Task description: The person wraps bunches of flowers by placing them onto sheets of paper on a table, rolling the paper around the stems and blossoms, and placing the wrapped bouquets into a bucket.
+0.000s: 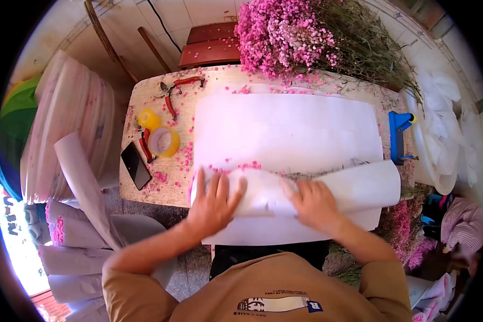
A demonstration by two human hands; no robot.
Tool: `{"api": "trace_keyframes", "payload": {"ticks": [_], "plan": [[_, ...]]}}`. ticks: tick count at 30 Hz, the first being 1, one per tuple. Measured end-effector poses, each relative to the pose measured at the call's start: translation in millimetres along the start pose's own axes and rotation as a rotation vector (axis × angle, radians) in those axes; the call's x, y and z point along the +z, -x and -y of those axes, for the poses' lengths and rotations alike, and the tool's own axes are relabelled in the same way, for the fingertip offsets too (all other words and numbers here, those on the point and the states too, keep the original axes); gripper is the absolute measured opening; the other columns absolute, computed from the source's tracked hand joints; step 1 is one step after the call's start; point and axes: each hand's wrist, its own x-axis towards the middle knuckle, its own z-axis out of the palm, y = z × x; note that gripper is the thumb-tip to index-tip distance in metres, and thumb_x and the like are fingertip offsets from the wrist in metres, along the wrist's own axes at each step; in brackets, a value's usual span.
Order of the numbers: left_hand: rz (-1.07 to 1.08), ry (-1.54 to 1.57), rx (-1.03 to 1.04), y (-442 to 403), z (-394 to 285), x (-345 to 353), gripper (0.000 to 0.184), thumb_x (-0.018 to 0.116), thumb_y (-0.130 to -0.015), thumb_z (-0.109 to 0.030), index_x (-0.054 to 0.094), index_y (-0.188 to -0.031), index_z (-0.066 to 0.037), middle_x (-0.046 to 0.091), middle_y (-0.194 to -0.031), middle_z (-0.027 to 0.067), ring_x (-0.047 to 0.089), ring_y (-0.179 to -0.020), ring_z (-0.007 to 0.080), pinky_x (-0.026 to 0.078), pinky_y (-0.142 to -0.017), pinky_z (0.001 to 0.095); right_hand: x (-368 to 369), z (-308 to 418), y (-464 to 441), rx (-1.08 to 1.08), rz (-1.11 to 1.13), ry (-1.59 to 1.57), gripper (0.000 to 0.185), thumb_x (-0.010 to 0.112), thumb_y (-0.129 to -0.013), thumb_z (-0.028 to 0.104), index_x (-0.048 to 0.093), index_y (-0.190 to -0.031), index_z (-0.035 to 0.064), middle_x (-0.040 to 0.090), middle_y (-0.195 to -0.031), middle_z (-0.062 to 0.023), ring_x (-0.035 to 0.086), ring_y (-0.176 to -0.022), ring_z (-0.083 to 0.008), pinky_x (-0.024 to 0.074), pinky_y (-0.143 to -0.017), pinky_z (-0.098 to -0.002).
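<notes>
Here, the white paper roll (359, 185) lies along the near edge of the worktop (145, 102), lightly creased, dark stems (316, 174) showing at its lip. It should feel light, soft and easily crushed; support it broadly near both ends. Your left hand (212, 206) spreads its fingers over the left part, your right hand (315, 204) curls over the middle; whether either clenches cannot be told. Beyond lie flat white sheets (290, 123).

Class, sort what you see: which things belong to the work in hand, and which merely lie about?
Work, it seems:
rolled white paper sheet
flat white paper sheets
bunch of pink flowers
red-handled metal shears
blue tape dispenser

Lying about, probably:
black rectangular phone
brown wooden sticks
</notes>
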Motion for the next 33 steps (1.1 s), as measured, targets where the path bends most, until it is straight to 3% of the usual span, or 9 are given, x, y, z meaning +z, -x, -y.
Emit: {"api": "trace_keyframes", "payload": {"ticks": [2, 4, 9, 12, 18, 19, 21, 25, 33], "plan": [[-0.037, -0.085, 0.002, 19, -15, 5, 0.061, 0.060, -0.087, -0.021, 0.048, -0.144, -0.005, 0.059, -0.116, 0.0299, 0.060, -0.112, 0.0449, 0.038, -0.102, 0.0756, 9, 8, 8, -0.077, -0.195, 0.089, 0.065, 0.065, -0.085, 0.015, 0.050, -0.147, 0.0035, 0.064, -0.101, -0.0194, 0.064, -0.085, -0.0327, 0.0523, -0.074, -0.0425], [-0.009, -0.056, -0.008, 21, -17, -1, 0.070, 0.069, -0.082, -0.026, 0.046, -0.145, -0.006, 0.059, -0.117, 0.0295, 0.060, -0.112, 0.0449, 0.042, -0.100, 0.0713, 9, 15, 13, -0.033, -0.195, 0.061, 0.057, 0.057, -0.087, 0.009, 0.054, -0.143, 0.0028, 0.063, -0.095, -0.0171, 0.063, -0.082, -0.0292, 0.0509, -0.071, -0.0402], [0.243, 0.226, -0.061, -14, 10, -21, 0.095, 0.087, -0.067, -0.032, 0.042, -0.148, -0.006, 0.058, -0.117, 0.0268, 0.064, -0.101, 0.0445, 0.050, -0.092, 0.0578, -7, -11, -13, -0.007, -0.014, -0.139, 0.072, 0.076, -0.074, 0.019, 0.056, -0.142, 0.0053, 0.065, -0.092, -0.0148, 0.066, -0.079, -0.0328, 0.0528, -0.071, -0.0449], [0.431, 0.366, -0.108, -46, 36, -28, 0.099, 0.089, -0.067, -0.034, 0.041, -0.149, -0.005, 0.061, -0.118, 0.0251, 0.066, -0.100, 0.0434, 0.053, -0.091, 0.0509, -22, -38, -49, 0.090, 0.273, -0.283, 0.078, 0.084, -0.071, 0.025, 0.055, -0.140, 0.0035, 0.068, -0.095, -0.0169, 0.068, -0.085, -0.0376, 0.0546, -0.074, -0.0462], [1.072, 1.033, -0.137, -122, 106, -7, 0.116, 0.093, -0.061, -0.044, 0.036, -0.154, -0.004, 0.061, -0.134, 0.0229, 0.060, -0.123, 0.0402, 0.048, -0.105, 0.0460, -13, -109, -117, 0.085, 0.781, -0.989, 0.075, 0.091, -0.066, 0.019, 0.061, -0.133, 0.0035, 0.074, -0.113, -0.0166, 0.073, -0.097, -0.0293, 0.0574, -0.086, -0.0404], [1.071, 1.028, -0.134, -123, 103, -12, 0.116, 0.093, -0.061, -0.044, 0.036, -0.154, -0.004, 0.061, -0.134, 0.0229, 0.060, -0.123, 0.0402, 0.048, -0.105, 0.0460, -9, -113, -120, 0.140, 0.830, -1.034, 0.072, 0.091, -0.066, 0.019, 0.062, -0.130, 0.0029, 0.074, -0.112, -0.0156, 0.073, -0.098, -0.0269, 0.0575, -0.086, -0.0399], [0.756, 0.425, -0.107, -116, 76, -30, 0.123, 0.097, -0.057, -0.043, 0.033, -0.155, -0.003, 0.061, -0.132, 0.0215, 0.058, -0.125, 0.0378, 0.047, -0.104, 0.0472, -6, -119, -122, 0.203, 0.889, -1.086, 0.070, 0.091, -0.066, 0.019, 0.064, -0.128, 0.0023, 0.074, -0.112, -0.0146, 0.072, -0.099, -0.0245, 0.0576, -0.087, -0.0394], [0.185, 0.088, -0.009, -81, 19, -18, 0.119, 0.095, -0.058, -0.037, 0.033, -0.151, 0.004, 0.056, -0.127, 0.0201, 0.059, -0.116, 0.0374, 0.046, -0.101, 0.0496, 1, -122, -122, 0.198, 0.869, -1.055, 0.070, 0.092, -0.067, 0.024, 0.064, -0.127, 0.0018, 0.074, -0.112, -0.0159, 0.073, -0.098, -0.0264, 0.0577, -0.086, -0.0402], [0.365, 0.359, -0.028, -106, 58, -9, 0.100, 0.090, -0.059, -0.029, 0.045, -0.143, 0.000, 0.060, -0.119, 0.0190, 0.061, -0.109, 0.0381, 0.050, -0.095, 0.0454, -31, -77, -74, 0.072, 0.260, -0.262, 0.109, 0.092, -0.062, 0.056, 0.048, -0.141, -0.0047, 0.059, -0.125, -0.0209, 0.057, -0.117, -0.0373, 0.0514, -0.095, -0.0456]]}}
